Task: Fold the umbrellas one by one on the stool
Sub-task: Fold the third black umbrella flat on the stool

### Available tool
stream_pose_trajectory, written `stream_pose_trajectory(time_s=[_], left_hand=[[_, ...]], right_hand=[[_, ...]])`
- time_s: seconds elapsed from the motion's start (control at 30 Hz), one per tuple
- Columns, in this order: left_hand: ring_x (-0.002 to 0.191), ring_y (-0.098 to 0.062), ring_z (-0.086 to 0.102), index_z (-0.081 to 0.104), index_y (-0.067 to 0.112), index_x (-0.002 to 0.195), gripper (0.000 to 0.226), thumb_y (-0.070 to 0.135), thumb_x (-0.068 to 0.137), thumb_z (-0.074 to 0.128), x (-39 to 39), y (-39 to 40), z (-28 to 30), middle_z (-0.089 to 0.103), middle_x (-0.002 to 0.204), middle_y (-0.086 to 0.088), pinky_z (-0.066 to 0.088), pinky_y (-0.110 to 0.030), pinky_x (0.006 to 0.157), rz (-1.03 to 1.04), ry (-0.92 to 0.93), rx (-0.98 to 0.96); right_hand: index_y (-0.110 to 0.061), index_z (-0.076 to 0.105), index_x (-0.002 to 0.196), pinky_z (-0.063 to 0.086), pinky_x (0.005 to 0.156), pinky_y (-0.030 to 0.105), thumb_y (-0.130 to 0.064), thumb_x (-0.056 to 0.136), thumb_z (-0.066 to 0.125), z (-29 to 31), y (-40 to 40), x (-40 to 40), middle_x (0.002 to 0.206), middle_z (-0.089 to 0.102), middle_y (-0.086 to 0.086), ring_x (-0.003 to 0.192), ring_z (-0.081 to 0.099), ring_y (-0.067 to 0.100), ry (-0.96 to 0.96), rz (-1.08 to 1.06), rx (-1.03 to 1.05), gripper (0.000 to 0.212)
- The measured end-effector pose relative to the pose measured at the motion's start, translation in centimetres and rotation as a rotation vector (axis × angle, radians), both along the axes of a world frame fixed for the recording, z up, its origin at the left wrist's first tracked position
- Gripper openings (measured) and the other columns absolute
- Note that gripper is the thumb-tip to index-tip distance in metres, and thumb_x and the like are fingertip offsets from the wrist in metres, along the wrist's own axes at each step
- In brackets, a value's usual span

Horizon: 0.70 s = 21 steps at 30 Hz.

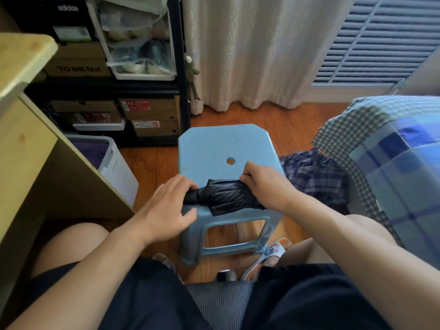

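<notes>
Black umbrella (223,197) crosswise, handle leftward

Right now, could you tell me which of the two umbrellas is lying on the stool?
The black umbrella, lying across the near edge of the blue stool with both hands on it. The plaid umbrella lies on the floor to the stool's right, untouched.

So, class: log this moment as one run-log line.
left hand: holds black umbrella | right hand: pinches its canopy | on blue stool | plaid umbrella: on floor
</notes>
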<state>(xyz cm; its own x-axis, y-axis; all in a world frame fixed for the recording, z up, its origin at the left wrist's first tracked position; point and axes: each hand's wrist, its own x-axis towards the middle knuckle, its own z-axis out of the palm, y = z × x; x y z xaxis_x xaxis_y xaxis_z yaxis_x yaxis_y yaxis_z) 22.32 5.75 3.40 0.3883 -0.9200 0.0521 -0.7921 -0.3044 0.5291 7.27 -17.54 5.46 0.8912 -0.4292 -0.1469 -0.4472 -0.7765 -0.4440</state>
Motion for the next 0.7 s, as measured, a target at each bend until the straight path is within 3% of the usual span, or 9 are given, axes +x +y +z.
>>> stream_pose_trajectory(time_s=[0.07, 0.13, 0.23, 0.3, 0.4, 0.53, 0.6, 0.7], left_hand=[[0.113, -0.002, 0.041, 0.045, 0.029, 0.137, 0.047, 0.037, 0.093, 0.060, -0.7, -0.4, 0.4, 0.047, 0.121, 0.015, 0.034, -0.032, 0.107, 0.086, 0.088, 0.008], [0.120, -0.002, 0.040, 0.044, 0.033, 0.145, 0.053, 0.051, 0.096, 0.044, -1.0, -1.8, 1.0, 0.050, 0.126, 0.017, 0.026, -0.031, 0.110, 0.140, 0.097, 0.012], [0.117, -0.006, 0.054, 0.064, 0.029, 0.130, 0.039, 0.050, 0.104, 0.044, -0.9, -4.3, 2.1, 0.063, 0.123, 0.014, 0.040, -0.031, 0.102, 0.208, 0.288, 0.013], [0.102, -0.005, 0.061, 0.071, 0.027, 0.114, 0.024, 0.042, 0.103, 0.055, -0.7, -5.3, 2.9, 0.069, 0.109, 0.014, 0.048, -0.026, 0.084, 0.210, 0.364, 0.070], [0.088, -0.003, 0.063, 0.072, 0.026, 0.094, 0.015, 0.038, 0.099, 0.064, -0.5, -5.9, 3.2, 0.070, 0.093, 0.014, 0.049, -0.023, 0.071, 0.206, 0.348, 0.101], [0.081, -0.015, 0.064, 0.066, 0.021, 0.079, 0.022, 0.032, 0.098, 0.062, -0.8, -6.6, 2.8, 0.068, 0.081, 0.006, 0.054, -0.035, 0.074, 0.335, 0.279, 0.105], [0.081, -0.025, 0.062, 0.058, 0.018, 0.080, 0.020, 0.025, 0.098, 0.053, -1.3, -7.3, 2.5, 0.064, 0.082, -0.001, 0.052, -0.041, 0.072, 0.415, 0.174, 0.180], [0.084, -0.028, 0.055, 0.052, 0.018, 0.089, 0.019, 0.026, 0.103, 0.040, -2.0, -8.0, 1.9, 0.056, 0.092, -0.002, 0.041, -0.038, 0.067, 0.457, 0.025, 0.307]], right_hand=[[-0.019, 0.044, 0.099, 0.046, 0.072, 0.049, -0.032, 0.109, 0.043, -0.1, 0.3, -0.4, 0.097, 0.067, 0.016, 0.085, 0.059, 0.040, -0.037, 0.048, -0.023, 0.016], [-0.017, 0.045, 0.102, 0.044, 0.069, 0.048, -0.031, 0.109, 0.043, -0.1, 0.4, -0.8, 0.092, 0.066, 0.013, 0.081, 0.057, 0.038, -0.091, 0.069, -0.023, 0.016], [-0.016, 0.047, 0.101, 0.040, 0.069, 0.043, -0.030, 0.109, 0.044, -0.2, 0.3, -1.0, 0.090, 0.061, 0.005, 0.081, 0.054, 0.030, -0.107, 0.076, -0.008, 0.016], [-0.018, 0.048, 0.098, 0.037, 0.072, 0.039, -0.028, 0.108, 0.046, 0.0, 0.1, -1.1, 0.093, 0.058, 0.000, 0.087, 0.052, 0.025, -0.095, 0.073, 0.019, 0.014], [-0.019, 0.050, 0.094, 0.033, 0.073, 0.034, -0.025, 0.106, 0.053, 0.3, -0.6, -1.5, 0.094, 0.058, -0.002, 0.090, 0.050, 0.022, -0.100, 0.069, 0.051, 0.013], [-0.018, 0.056, 0.093, 0.037, 0.071, 0.032, -0.026, 0.103, 0.060, 0.5, -1.1, -2.0, 0.092, 0.061, -0.003, 0.086, 0.054, 0.018, -0.122, 0.020, 0.080, 0.013], [-0.020, 0.058, 0.093, 0.039, 0.068, 0.028, -0.029, 0.102, 0.061, 0.2, -0.9, -1.8, 0.093, 0.064, -0.005, 0.086, 0.057, 0.015, -0.100, -0.037, 0.109, 0.013], [-0.023, 0.059, 0.091, 0.038, 0.064, 0.022, -0.033, 0.102, 0.062, -0.4, -0.6, -1.5, 0.092, 0.066, -0.007, 0.086, 0.059, 0.015, -0.065, -0.117, 0.126, 0.015]])
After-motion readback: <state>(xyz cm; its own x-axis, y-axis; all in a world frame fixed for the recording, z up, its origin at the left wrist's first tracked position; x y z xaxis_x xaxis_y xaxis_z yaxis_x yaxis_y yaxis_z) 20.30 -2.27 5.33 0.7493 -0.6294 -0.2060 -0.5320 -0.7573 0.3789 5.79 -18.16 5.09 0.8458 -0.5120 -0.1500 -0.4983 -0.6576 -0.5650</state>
